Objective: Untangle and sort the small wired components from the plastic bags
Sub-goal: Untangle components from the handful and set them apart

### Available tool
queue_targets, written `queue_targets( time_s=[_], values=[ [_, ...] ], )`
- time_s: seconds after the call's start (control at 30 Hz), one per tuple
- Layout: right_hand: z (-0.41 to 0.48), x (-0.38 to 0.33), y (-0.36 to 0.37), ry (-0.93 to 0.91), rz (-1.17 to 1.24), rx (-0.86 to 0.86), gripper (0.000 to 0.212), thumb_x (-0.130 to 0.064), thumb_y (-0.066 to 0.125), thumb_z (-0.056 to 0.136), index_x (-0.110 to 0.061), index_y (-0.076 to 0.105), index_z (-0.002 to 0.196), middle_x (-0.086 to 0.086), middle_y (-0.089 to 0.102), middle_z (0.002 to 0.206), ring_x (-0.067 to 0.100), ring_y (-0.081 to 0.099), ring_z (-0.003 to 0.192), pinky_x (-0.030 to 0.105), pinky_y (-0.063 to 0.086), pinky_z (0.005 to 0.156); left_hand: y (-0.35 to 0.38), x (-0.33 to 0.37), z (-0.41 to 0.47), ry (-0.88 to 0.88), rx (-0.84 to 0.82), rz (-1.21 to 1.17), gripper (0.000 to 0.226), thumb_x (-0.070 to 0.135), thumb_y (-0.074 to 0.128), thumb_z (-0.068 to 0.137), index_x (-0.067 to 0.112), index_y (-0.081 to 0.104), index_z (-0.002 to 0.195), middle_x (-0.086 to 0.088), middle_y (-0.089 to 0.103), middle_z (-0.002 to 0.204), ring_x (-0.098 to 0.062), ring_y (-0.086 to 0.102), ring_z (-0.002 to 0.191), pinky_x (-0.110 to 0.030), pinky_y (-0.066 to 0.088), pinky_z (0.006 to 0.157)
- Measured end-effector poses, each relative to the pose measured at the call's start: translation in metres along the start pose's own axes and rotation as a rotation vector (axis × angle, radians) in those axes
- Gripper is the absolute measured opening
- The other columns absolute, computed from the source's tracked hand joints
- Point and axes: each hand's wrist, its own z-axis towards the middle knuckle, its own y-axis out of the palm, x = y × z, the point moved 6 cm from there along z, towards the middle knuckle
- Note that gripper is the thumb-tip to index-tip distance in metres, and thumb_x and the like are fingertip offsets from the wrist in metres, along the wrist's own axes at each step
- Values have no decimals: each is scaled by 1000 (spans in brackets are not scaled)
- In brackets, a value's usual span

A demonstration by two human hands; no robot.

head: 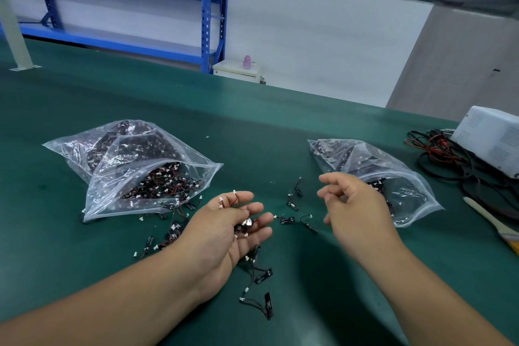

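Two clear plastic bags lie on the green table. The larger left bag (134, 166) is open toward me, and a tangle of small wired components (171, 230) spills from its mouth. My left hand (216, 236) lies palm up with its fingers stretched out, carrying a small cluster of components (245, 226). My right hand (354, 205) hovers, blurred, in front of the right bag (393, 177). Its fingers are loosely curled and I see nothing in them. Separated components (292, 206) lie between my hands, and others (261, 275) lie near my left wrist.
At the right edge stands a white device (494, 140) with a heap of red and black cables (449, 160). A brush (494, 222) lies in front of them. Blue shelving (207, 19) stands beyond the table's far edge (280, 90).
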Motion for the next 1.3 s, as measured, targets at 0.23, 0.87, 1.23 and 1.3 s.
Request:
queue_targets(
  time_s=[0.23, 0.87, 1.23, 1.3],
  values=[
    [-48, -38, 34, -140, -612, -638, 44, -72, 62, 67, -41, 56, 99, -13, 60, 80, 5, 59, 74, 29, 51, 69, -4, 5, 2, 79, 56, 16, 20, -4, 43, 99, 5, 59, 107, -15, 68, 89, -26, 72, 68, -33, 56, 52],
    [-48, -21, 51, -174, -632, -754, 16, -37, 70, 82, -34, 56, 76, -13, 57, 76, -4, 50, 63, 19, 34, 53, -7, 7, 3, 61, 93, 42, 30, -7, 39, 93, 8, 60, 107, -13, 67, 89, -21, 71, 64, -28, 52, 45],
    [-20, -20, 28, -112, -445, -488, 21, -25, 71, 84, -29, 61, 66, -18, 58, 55, -2, 48, 46, 13, 33, 48, -5, 6, 1, 54, 79, 62, 37, -13, 35, 88, 6, 59, 108, -14, 66, 91, -23, 72, 67, -31, 55, 50],
    [-18, -21, 23, -98, -384, -468, 20, -23, 72, 84, -28, 64, 66, -20, 58, 51, 1, 47, 43, 16, 37, 47, -5, 5, 1, 51, 76, 69, 41, -16, 31, 85, 5, 59, 108, -16, 65, 92, -23, 73, 68, -32, 56, 52]
  ],
)
